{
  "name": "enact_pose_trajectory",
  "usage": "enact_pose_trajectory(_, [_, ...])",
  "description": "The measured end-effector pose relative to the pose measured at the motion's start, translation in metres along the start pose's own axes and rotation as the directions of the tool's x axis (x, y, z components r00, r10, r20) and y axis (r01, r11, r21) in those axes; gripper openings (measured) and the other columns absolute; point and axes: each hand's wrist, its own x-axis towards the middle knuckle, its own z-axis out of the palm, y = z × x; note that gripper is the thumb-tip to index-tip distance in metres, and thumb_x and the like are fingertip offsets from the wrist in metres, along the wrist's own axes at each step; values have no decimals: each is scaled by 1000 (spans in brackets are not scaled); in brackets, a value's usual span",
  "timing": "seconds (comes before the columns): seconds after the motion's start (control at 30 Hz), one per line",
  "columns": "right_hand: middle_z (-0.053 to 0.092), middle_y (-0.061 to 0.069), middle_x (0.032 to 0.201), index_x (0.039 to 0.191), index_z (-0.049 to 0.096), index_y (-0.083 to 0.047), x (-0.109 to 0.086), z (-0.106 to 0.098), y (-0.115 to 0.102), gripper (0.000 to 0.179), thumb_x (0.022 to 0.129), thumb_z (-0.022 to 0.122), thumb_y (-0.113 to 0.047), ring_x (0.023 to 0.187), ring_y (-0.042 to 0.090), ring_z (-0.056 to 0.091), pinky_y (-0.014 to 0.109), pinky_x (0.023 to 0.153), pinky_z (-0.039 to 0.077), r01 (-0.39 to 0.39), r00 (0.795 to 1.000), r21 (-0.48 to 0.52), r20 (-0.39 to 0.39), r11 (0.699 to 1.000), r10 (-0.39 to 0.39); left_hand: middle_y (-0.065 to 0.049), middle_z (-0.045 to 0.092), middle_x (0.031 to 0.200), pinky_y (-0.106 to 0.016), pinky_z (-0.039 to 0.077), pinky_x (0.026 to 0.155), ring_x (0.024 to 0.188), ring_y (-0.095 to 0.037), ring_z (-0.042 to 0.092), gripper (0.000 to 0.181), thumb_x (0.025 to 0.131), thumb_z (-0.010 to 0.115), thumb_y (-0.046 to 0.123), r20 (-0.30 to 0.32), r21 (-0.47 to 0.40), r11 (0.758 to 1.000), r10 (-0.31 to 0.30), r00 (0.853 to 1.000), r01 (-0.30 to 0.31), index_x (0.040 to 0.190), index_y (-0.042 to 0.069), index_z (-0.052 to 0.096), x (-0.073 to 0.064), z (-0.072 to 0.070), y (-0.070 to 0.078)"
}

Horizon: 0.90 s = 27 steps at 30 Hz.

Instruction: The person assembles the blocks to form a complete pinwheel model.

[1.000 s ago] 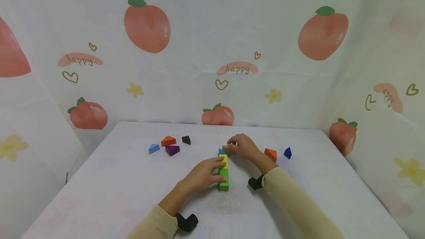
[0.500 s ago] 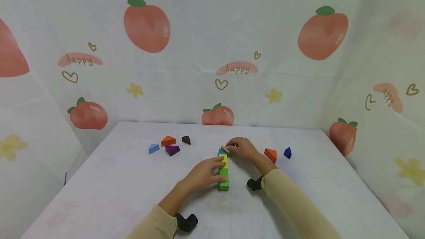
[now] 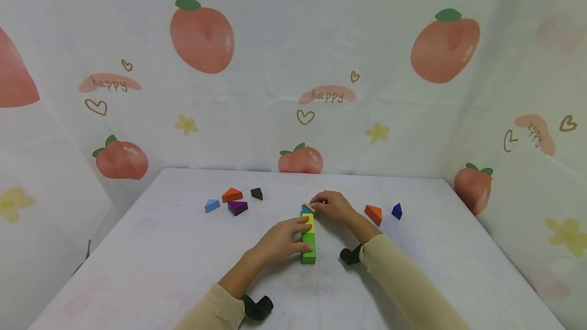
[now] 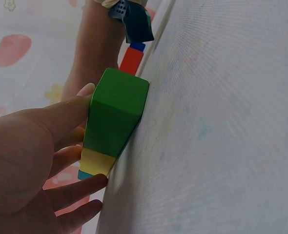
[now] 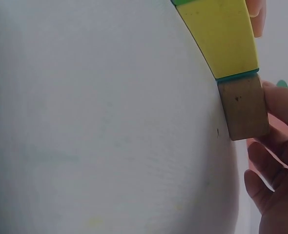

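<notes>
Green block [image 4: 115, 107]: I read it on my head feed as the six o'clock end of a straight row on the white table [image 3: 183, 253].
Yellow block [image 5: 222, 39]: butted against the green one at twelve, with the teal block [image 3: 304, 209] beyond it.
Wooden block [image 5: 244, 107]: at the row's far end, toward one o'clock, up against the teal block.
Left hand [image 3: 279, 241]: at nine o'clock of the row, fingers spread and relaxed over the yellow block, thumb on the green; I see it resting, not clenched.
Right hand [image 3: 335, 205]: at three o'clock of the wooden block, pinching it between thumb and forefinger, gap closed to its width.
Two o'clock: I have an orange block [image 3: 373, 214], with a dark blue block [image 3: 397, 211] farther out.
Ten o'clock: light blue block [image 3: 212, 205], red-orange block [image 3: 232, 195], purple block [image 3: 237, 208] and black block [image 3: 257, 194], grouped near one another.
</notes>
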Motion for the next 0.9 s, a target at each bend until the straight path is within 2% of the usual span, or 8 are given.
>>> enact_pose_trajectory(0.7, [65, -5, 94, 102, 74, -15, -3, 0, -1, 12, 94, 66, -18, 81, 16, 51, 28, 67, 45, 15, 1000, 28, -3, 999, -15, 0, 45, 148, -42, 37, 107, 136, -22, 41, 58, 87, 71, 42, 2, -3, 1000, 2, 1000, -2, 136, 13, 59, -1, 0, 1])
enact_pose_trajectory(0.9, [64, -5, 94, 103, 74, -14, -5, -5, -4, 13, 94, 66, -19, 80, 16, 51, 29, 66, 45, 3, 999, 45, -51, 999, -1, 0, 45, 148, -43, 37, 107, 136, -22, 40, 58, 87, 71, 42, 5, -8, 1000, -1, 1000, 1, 136, 12, 59, -1, 0, 1])
